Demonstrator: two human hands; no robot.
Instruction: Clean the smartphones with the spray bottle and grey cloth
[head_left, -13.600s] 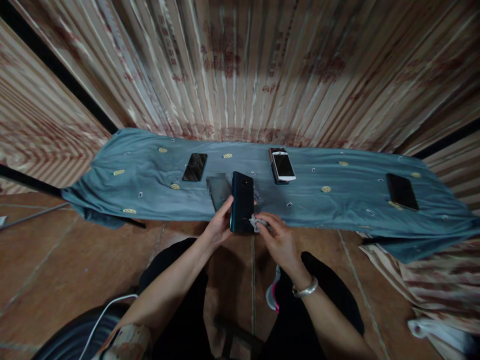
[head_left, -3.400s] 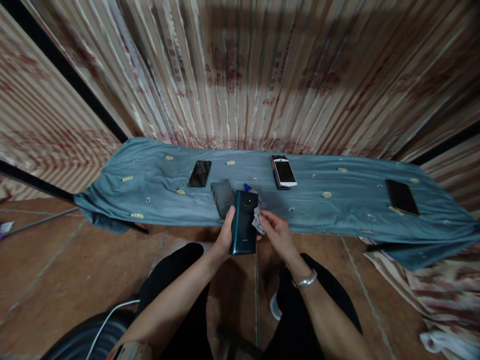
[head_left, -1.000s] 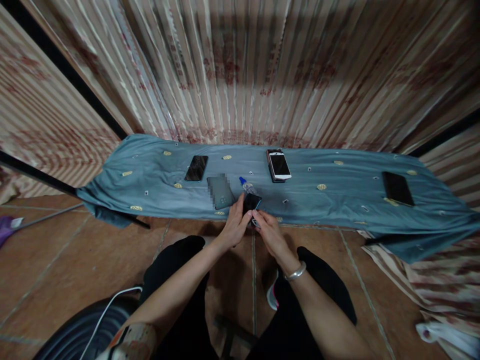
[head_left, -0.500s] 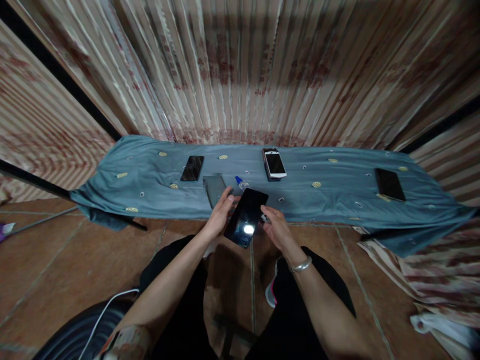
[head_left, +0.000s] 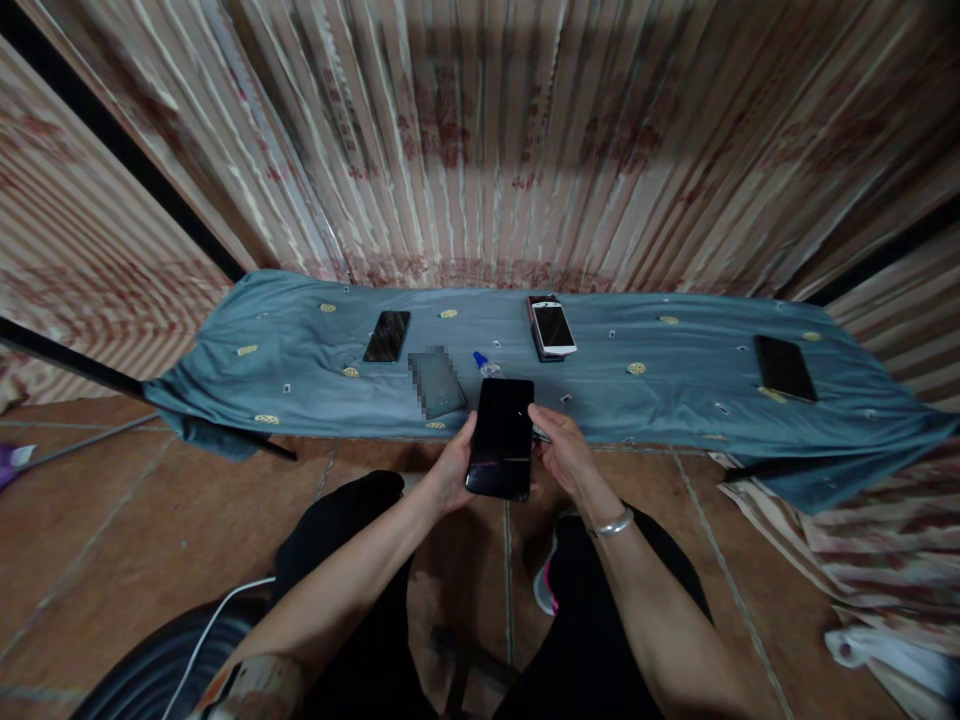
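Patterned curtain (head_left: 487,120) at twelve o'clock, blue cloth (head_left: 315,345) spread below it.
From mid-view: dark phone (head_left: 387,336) near nine, white-fronted phone (head_left: 553,327) between two and three, black slab (head_left: 784,366) farther out at three, white bundle (head_left: 881,648) at four, white cable (head_left: 225,595) over a ridged black surface (head_left: 139,660) at eight.

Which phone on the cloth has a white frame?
The white-framed phone, stacked on something dark beyond the held phone; the other phones look dark or grey.
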